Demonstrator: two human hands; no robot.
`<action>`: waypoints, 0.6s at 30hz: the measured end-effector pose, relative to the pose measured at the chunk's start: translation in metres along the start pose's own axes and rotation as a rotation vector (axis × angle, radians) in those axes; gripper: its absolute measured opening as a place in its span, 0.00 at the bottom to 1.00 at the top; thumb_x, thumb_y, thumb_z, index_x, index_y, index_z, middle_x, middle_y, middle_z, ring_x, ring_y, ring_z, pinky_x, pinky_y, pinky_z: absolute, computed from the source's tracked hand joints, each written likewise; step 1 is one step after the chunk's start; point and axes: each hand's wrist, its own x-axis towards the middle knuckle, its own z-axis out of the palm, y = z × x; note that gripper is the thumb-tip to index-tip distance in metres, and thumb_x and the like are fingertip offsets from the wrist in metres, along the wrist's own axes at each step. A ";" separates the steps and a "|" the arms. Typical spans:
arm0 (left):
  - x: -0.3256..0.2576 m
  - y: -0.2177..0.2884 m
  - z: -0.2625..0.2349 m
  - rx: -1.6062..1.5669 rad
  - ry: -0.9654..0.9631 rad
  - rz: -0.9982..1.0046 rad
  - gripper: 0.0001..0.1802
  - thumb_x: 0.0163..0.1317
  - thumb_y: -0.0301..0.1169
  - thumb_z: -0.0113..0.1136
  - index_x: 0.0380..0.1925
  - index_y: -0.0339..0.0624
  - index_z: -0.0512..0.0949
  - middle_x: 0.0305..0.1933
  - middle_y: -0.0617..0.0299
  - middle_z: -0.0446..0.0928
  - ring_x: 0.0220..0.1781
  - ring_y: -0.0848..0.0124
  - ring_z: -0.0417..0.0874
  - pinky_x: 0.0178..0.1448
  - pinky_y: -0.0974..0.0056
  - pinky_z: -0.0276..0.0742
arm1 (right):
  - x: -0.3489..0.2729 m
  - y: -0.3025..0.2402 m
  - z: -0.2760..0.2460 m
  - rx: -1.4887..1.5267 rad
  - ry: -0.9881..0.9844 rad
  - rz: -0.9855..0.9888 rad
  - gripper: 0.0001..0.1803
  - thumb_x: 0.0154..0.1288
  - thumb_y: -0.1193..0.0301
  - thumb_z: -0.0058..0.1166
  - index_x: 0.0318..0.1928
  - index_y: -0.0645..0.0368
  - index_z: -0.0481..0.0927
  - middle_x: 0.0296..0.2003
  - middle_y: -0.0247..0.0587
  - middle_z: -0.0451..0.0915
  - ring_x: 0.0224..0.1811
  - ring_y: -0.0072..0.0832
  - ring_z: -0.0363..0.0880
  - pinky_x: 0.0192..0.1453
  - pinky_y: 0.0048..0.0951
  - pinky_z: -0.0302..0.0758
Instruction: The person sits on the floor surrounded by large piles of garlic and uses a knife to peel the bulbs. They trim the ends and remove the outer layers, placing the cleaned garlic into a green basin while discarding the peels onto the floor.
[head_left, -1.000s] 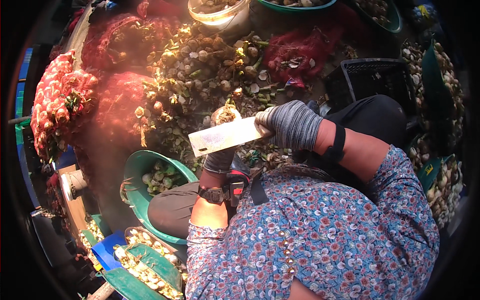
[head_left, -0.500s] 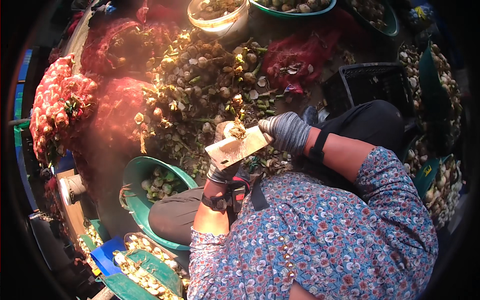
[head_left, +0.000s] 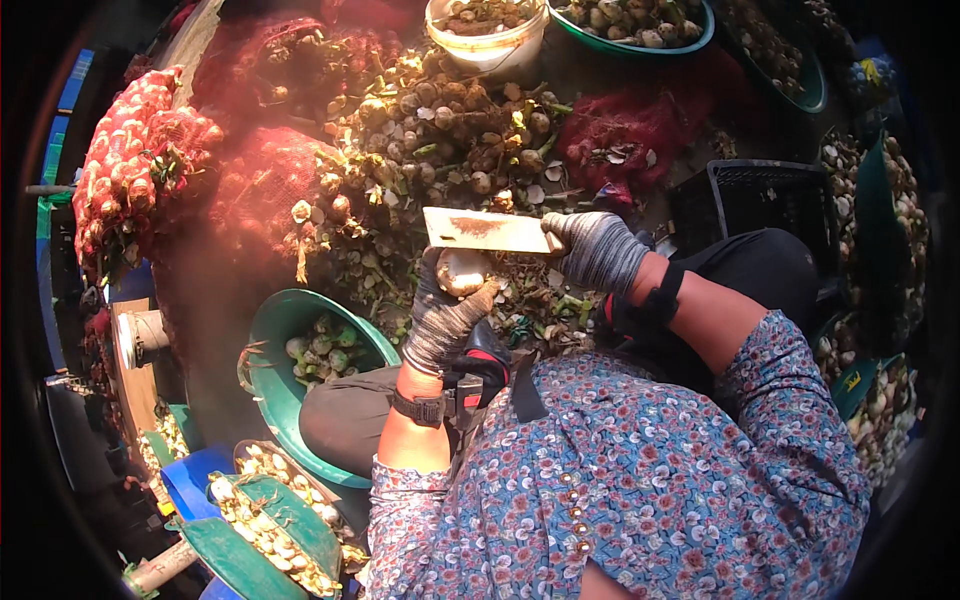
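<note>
A broad heap of bulbs, stalks and husks [head_left: 440, 130] was spread out ahead. At its left a red mesh sack [head_left: 262, 185] was laid, and farther left a filled net bag [head_left: 125, 165] was propped. A green basin [head_left: 278, 350] was set beside the left knee [head_left: 345, 420], with pale greenish bulbs [head_left: 325, 348] gathered inside it. A black crate [head_left: 768, 168] was placed beyond the right knee [head_left: 775, 260], and a white bucket [head_left: 500, 55], partly filled with brown matter, was stood at the heap's far edge. The right hand [head_left: 597, 247], covered by a grey knitted glove [head_left: 615, 258], was closed on the right end of a flat, oblong blade [head_left: 487, 230]; that end was hidden in the grasp. The blade was held nearly level, its pale face marked by a reddish-brown smear. A round whitish bulb [head_left: 462, 270] was gripped by the left hand [head_left: 440, 315], likewise gloved, just on the near side of the blade; whether bulb and blade were touching could not be told.
</note>
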 end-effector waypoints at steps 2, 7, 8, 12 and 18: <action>0.009 -0.049 -0.026 1.130 -0.134 0.622 0.31 0.57 0.30 0.69 0.59 0.42 0.68 0.50 0.58 0.77 0.48 0.66 0.80 0.54 0.60 0.79 | -0.002 -0.025 -0.004 0.002 -0.120 -0.190 0.11 0.53 0.69 0.61 0.38 0.51 0.78 0.28 0.45 0.79 0.34 0.46 0.82 0.36 0.41 0.77; -0.004 -0.005 -0.022 0.254 0.004 -0.006 0.36 0.50 0.29 0.76 0.58 0.44 0.68 0.49 0.61 0.75 0.48 0.70 0.78 0.55 0.64 0.78 | 0.001 0.001 0.002 -0.184 -0.219 0.118 0.13 0.57 0.66 0.58 0.44 0.53 0.80 0.32 0.47 0.82 0.38 0.47 0.83 0.41 0.43 0.79; -0.009 0.013 -0.028 0.312 0.034 0.100 0.33 0.50 0.26 0.74 0.55 0.44 0.68 0.47 0.63 0.74 0.46 0.74 0.76 0.53 0.67 0.77 | 0.008 0.011 -0.005 -0.227 -0.263 0.323 0.14 0.59 0.65 0.56 0.46 0.53 0.80 0.34 0.48 0.83 0.39 0.47 0.83 0.42 0.43 0.79; -0.045 0.081 -0.138 1.054 0.335 -0.095 0.40 0.43 0.26 0.78 0.58 0.42 0.70 0.48 0.54 0.77 0.47 0.63 0.80 0.54 0.60 0.79 | 0.018 0.049 0.004 -0.039 -0.155 0.435 0.15 0.63 0.63 0.55 0.47 0.53 0.81 0.38 0.53 0.84 0.41 0.49 0.83 0.45 0.43 0.78; 0.015 0.094 -0.185 1.573 -0.047 -0.083 0.18 0.53 0.41 0.71 0.41 0.46 0.85 0.49 0.54 0.81 0.57 0.55 0.78 0.63 0.54 0.73 | 0.039 0.035 0.008 0.182 -0.078 0.498 0.18 0.63 0.57 0.59 0.47 0.56 0.80 0.36 0.53 0.83 0.40 0.50 0.82 0.45 0.43 0.77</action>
